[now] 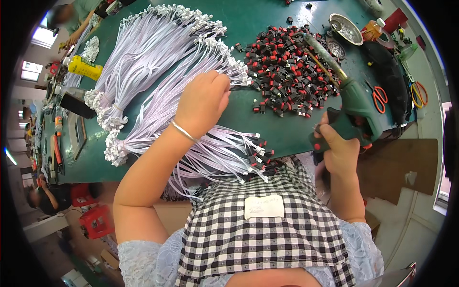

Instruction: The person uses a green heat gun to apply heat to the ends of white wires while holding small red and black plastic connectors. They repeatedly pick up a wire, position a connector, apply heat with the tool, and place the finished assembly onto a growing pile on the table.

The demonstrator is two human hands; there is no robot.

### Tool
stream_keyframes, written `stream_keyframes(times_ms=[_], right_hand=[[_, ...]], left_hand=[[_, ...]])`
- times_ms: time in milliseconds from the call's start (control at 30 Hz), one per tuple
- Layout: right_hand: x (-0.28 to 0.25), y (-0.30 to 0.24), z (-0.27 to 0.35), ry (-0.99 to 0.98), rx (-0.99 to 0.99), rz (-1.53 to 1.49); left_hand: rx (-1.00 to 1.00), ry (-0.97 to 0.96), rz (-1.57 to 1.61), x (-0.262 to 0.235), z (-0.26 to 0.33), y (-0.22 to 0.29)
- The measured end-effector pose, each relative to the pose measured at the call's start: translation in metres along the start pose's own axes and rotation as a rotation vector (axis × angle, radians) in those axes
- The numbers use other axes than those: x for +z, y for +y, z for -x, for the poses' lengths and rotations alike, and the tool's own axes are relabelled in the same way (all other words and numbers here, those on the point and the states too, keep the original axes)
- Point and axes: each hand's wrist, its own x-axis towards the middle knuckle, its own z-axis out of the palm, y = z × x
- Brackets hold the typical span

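My left hand point(204, 98), with a bracelet at the wrist, is over the fanned bundle of white ribbon cables point(165, 98). Its fingers curl together near the white plug ends, and what they pinch is hidden beneath them. In my right hand point(338, 146) is a green soldering gun point(359, 103), gripped by its handle, its long metal barrel pointing away and left. The barrel lies over a heap of small black and red switches point(287, 67). Nearer me, several cables of the bundle end in black and red switches point(260, 153) at the table edge.
A second cable bundle point(143, 52) lies at the far left, beside a yellow bottle point(85, 68). At the right are orange-handled scissors point(379, 99), a metal dish point(345, 28) and a black pouch-like object point(389, 71). Another person's arm point(82, 29) reaches in at the far left of the green table point(234, 112).
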Motion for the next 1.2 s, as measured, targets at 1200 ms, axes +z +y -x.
stream_keyframes(times_ms=[1200], right_hand=[[0.026,0.029,0.006,-0.195,0.216,-0.27]], left_hand=[[0.017,-0.348,0.403,-0.021,0.028,0.037]])
